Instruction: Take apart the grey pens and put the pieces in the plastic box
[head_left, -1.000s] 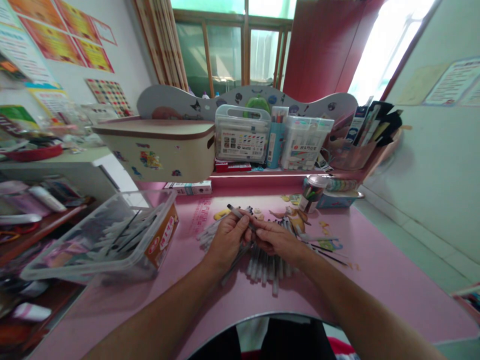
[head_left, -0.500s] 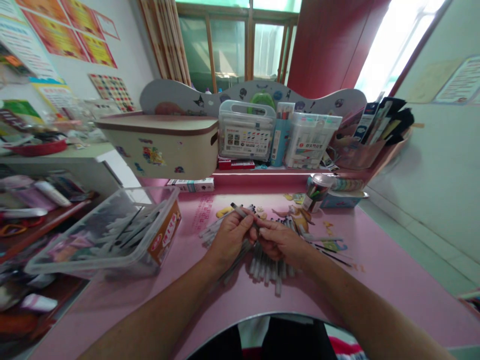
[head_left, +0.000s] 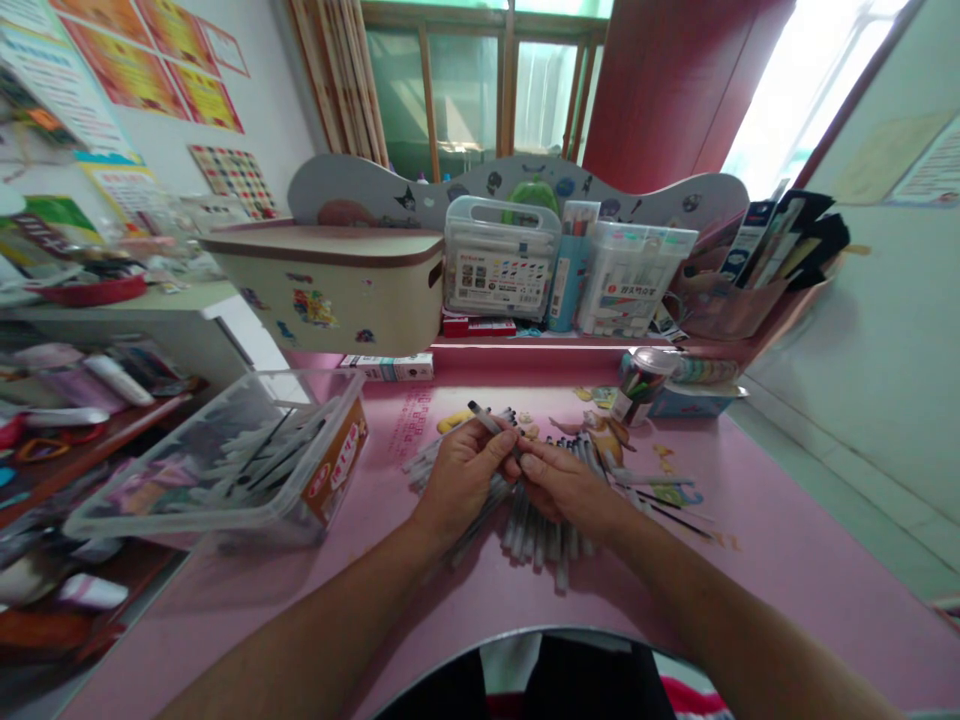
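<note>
My left hand [head_left: 466, 468] is closed around a grey-white marker pen [head_left: 486, 417], whose dark end sticks out above the fingers. Against it, my right hand [head_left: 564, 482] has its thumb and fingers pinched together at the pen's lower end, which the hands mostly hide. Beneath and in front of the right hand lies a spread pile of similar pens [head_left: 546, 545] with pale barrels. Another bunch of pens [head_left: 424, 465] rests on the desk partly behind my left hand. To the right are a few loose thin dark sticks [head_left: 679, 515], perhaps brushes or pens.
A clear plastic bin [head_left: 225, 520] holding more pens stands on the pink desk [head_left: 712, 620] at left. A can of pens [head_left: 641, 385] and a blue box [head_left: 694, 402] sit back right. On the shelf are a lidded cream box [head_left: 337, 310] and clear marker cases [head_left: 499, 270].
The view has shifted slightly, so everything sits a little further right. Both hands stay together on the pen, with only a slight change in how it shows above the left fingers.
</note>
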